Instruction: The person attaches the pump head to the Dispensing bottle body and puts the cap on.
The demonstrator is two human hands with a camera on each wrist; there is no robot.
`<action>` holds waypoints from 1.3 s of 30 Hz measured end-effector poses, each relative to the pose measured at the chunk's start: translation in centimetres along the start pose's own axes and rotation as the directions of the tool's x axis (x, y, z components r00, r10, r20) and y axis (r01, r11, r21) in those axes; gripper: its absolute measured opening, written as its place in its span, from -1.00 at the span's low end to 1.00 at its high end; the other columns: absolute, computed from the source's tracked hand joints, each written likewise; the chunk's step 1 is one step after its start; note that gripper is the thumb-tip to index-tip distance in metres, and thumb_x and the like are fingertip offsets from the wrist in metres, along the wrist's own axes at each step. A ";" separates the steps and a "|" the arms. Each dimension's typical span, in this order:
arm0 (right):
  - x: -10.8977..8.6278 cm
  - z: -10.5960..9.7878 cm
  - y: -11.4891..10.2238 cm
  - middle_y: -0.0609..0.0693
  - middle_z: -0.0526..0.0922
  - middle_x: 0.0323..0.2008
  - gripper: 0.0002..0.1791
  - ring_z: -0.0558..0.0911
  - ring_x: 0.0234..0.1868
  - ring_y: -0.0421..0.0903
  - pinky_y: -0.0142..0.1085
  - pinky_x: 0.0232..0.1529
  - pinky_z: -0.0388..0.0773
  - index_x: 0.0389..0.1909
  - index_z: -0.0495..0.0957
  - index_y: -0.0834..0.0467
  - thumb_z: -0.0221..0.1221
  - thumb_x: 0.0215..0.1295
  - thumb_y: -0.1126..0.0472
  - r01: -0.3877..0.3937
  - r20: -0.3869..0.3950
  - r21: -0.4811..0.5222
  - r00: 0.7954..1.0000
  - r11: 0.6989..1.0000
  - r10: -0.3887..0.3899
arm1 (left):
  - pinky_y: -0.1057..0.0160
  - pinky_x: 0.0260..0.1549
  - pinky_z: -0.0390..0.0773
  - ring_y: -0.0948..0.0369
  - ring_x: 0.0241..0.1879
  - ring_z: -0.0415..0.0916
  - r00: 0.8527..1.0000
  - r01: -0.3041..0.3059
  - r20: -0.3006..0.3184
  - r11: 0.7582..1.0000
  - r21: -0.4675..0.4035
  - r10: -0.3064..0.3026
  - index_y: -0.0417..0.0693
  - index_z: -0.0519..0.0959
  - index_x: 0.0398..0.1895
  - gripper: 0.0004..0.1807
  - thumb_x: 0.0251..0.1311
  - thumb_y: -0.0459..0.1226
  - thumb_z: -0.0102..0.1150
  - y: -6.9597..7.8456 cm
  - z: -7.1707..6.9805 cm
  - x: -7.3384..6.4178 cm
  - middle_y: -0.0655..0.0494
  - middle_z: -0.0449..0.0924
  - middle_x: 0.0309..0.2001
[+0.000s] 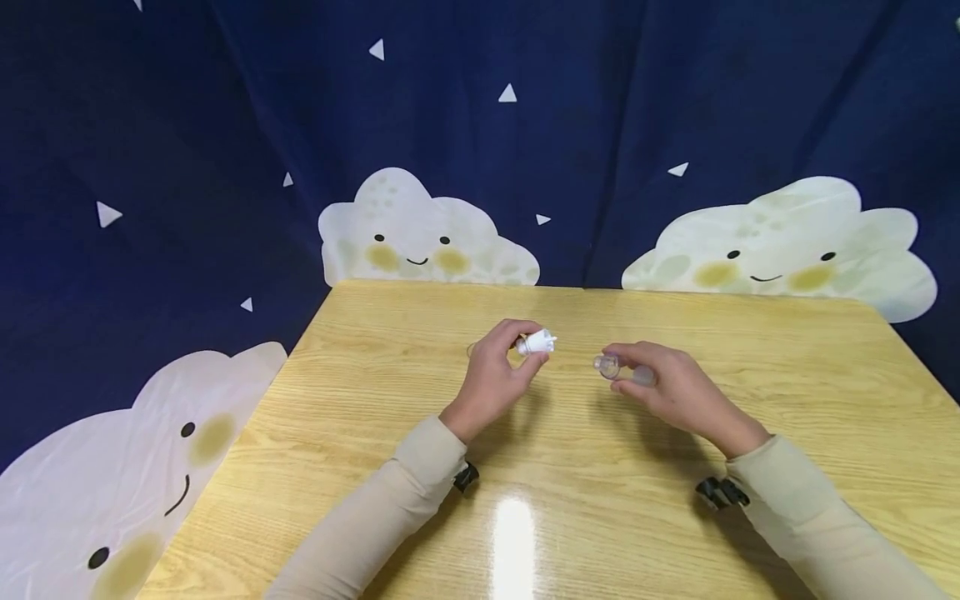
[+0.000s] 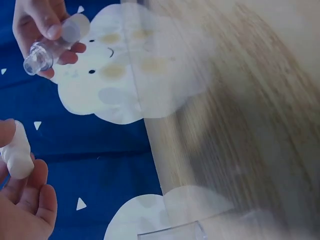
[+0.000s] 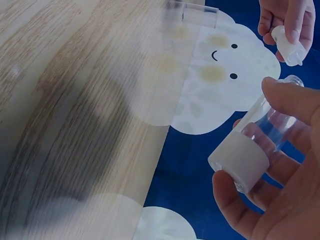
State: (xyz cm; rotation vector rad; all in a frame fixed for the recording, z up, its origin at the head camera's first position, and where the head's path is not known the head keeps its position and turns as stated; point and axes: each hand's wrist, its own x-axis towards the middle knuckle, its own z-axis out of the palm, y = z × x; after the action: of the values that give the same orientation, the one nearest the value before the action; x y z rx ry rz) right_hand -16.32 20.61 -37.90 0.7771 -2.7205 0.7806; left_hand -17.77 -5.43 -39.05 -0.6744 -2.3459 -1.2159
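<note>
My left hand [image 1: 495,375] pinches a small white pump head [image 1: 537,341] between thumb and fingers, its narrow tip pointing right. In the left wrist view the white pump head [image 2: 18,152] lies against the curled fingers. My right hand [image 1: 678,387] grips a small clear bottle [image 1: 607,367], tilted, with its open neck towards the left hand. A white base [image 3: 240,160] shows on the bottle in the right wrist view, with the thumb near its neck. The two pieces are held apart, above the table.
A clear cylindrical cap [image 3: 200,16] lies on the table beyond the left hand, mostly hidden in the head view. The pale wooden table [image 1: 360,400] ends at a dark blue curtain [image 1: 450,108] with printed clouds.
</note>
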 end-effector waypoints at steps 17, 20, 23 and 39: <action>0.1 0.2 -0.6 0.08 0.76 -0.09 -0.55 0.72 -0.13 0.01 -0.02 -0.11 0.63 0.12 0.63 0.15 0.39 0.17 0.27 0.041 -0.033 -0.036 0.999 0.999 -0.042 | 0.17 -0.22 0.57 0.19 -0.17 0.55 0.989 -0.042 0.139 0.999 -0.005 0.042 -0.05 0.64 -0.06 -0.70 0.13 -0.27 0.41 0.9 0.7 -0.5 0.09 0.71 -0.08; 0.1 0.3 -0.6 0.07 0.76 -0.11 -0.55 0.72 -0.14 0.01 -0.03 -0.12 0.64 0.09 0.64 0.16 0.41 0.13 0.28 0.069 -0.050 -0.059 0.996 0.996 -0.072 | 0.27 -0.25 0.53 0.20 -0.16 0.55 0.987 -0.056 0.150 0.998 0.003 0.055 -0.04 0.64 -0.05 -0.70 0.14 -0.26 0.41 1.1 0.9 -0.5 0.09 0.71 -0.08; 0.1 0.4 -0.7 0.06 0.76 -0.13 -0.54 0.72 -0.16 0.01 -0.03 -0.14 0.64 0.07 0.64 0.16 0.42 0.11 0.28 0.084 -0.057 -0.081 0.994 0.993 -0.089 | 0.32 -0.25 0.51 0.21 -0.16 0.53 0.984 -0.057 0.167 0.998 0.004 0.056 -0.05 0.63 -0.03 -0.70 0.16 -0.25 0.39 1.2 1.0 -0.5 0.09 0.70 -0.06; 0.0 0.2 -1.1 0.06 0.75 -0.14 -0.53 0.68 -0.26 -0.02 -0.11 -0.23 0.61 0.10 0.62 0.13 0.41 0.13 0.25 0.079 -0.023 -0.107 0.996 0.991 -0.082 | 0.42 -0.20 0.49 0.27 -0.21 0.49 0.974 -0.068 0.216 0.998 -0.006 0.068 -0.05 0.61 -0.01 -0.69 0.18 -0.27 0.37 1.8 1.5 -0.3 0.12 0.65 -0.07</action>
State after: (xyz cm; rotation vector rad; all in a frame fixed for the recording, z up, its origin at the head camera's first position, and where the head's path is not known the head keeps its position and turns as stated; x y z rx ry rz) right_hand -15.74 19.73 -37.58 0.8403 -2.6625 0.6190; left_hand -16.65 -3.31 -38.86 -0.9211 -2.4743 -1.1620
